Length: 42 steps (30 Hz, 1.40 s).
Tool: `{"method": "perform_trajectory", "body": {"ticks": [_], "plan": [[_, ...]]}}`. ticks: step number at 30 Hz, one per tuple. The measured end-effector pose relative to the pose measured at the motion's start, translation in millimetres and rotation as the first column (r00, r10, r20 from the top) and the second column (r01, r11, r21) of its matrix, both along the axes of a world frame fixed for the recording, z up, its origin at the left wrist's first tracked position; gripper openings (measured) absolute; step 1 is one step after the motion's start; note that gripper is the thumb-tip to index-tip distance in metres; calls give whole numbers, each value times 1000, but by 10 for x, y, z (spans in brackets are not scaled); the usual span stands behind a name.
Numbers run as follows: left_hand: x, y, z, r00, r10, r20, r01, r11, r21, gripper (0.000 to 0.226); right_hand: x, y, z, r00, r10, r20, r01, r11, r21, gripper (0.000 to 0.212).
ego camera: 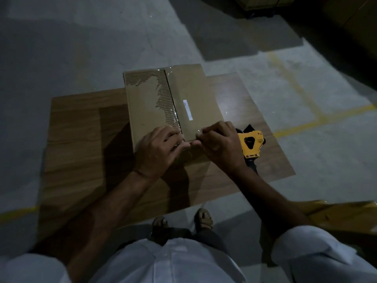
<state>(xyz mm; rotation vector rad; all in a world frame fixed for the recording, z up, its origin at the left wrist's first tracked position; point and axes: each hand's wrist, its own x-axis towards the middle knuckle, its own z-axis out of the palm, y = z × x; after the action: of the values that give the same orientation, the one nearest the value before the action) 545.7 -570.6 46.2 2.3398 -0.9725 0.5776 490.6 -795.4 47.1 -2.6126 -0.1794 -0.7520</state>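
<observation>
Where the box (189,92) lies: flat on the wooden board (81,139), on the floor (81,48).
Long axis: runs away from me, far end leaning slightly left.
Left hand (161,152): fingers pressing the near edge by the seam (172,99).
Right hand (220,144): I see it pinching clear tape (199,132) there.
Beside: yellow tape dispenser (252,144), just right of that hand, partly hidden.

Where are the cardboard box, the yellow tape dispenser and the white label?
cardboard box (191,86), head view, on its right top flap.
yellow tape dispenser (256,151), head view, on its yellow side plate.
white label (187,109), head view, at the strip's middle.
</observation>
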Motion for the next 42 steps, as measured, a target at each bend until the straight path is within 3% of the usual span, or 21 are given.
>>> {"method": "perform_trajectory", "body": {"ticks": [5, 7, 10, 13, 17, 20, 25, 30, 33, 37, 42], "plan": [[-3, -11, -132, 962, 0, 274, -56, 979, 198, 36, 19, -53, -246, 994, 54, 94, -51, 998, -33, 32], [-29, -11, -144, 952, 6, 306, -92, 960, 266, 39, 5, -90, -309, 991, 78, 111, -68, 994, -90, 41], [-125, -82, -89, 972, 91, 216, -149, 950, 273, 42, 14, -77, -293, 993, 76, 91, -68, 994, -91, 39], [-166, -147, 23, 984, 171, 50, -178, 929, 325, 60, -19, -103, -164, 997, 79, -10, -79, 995, -64, 41], [9, -222, 226, 991, 59, -123, -36, 982, 187, 51, -17, -299, 113, 992, 90, -89, -82, 993, 89, 49], [44, -295, 220, 994, -19, -111, 41, 979, 199, 44, 52, -387, 199, 983, 117, -142, -105, 991, 85, 50], [-64, -384, 22, 990, 133, -37, -124, 973, 195, 43, 62, -396, -42, 980, 144, -139, -125, 983, 132, 49], [-88, -438, 9, 983, 179, -28, -162, 937, 309, 59, 97, -441, -157, 970, 204, -133, -185, 972, 142, 60], [-99, -463, 71, 978, 199, -56, -174, 938, 299, 65, 92, -516, -124, 958, 244, -148, -220, 962, 164, 64], [-28, -432, 179, 970, 143, -198, -108, 979, 175, 57, 173, -660, -33, 953, 270, -138, -239, 949, 207, 47], [-60, -514, 112, 977, 198, -73, -175, 955, 240, 54, 209, -646, -79, 958, 247, -143, -212, 951, 223, 44]]}}
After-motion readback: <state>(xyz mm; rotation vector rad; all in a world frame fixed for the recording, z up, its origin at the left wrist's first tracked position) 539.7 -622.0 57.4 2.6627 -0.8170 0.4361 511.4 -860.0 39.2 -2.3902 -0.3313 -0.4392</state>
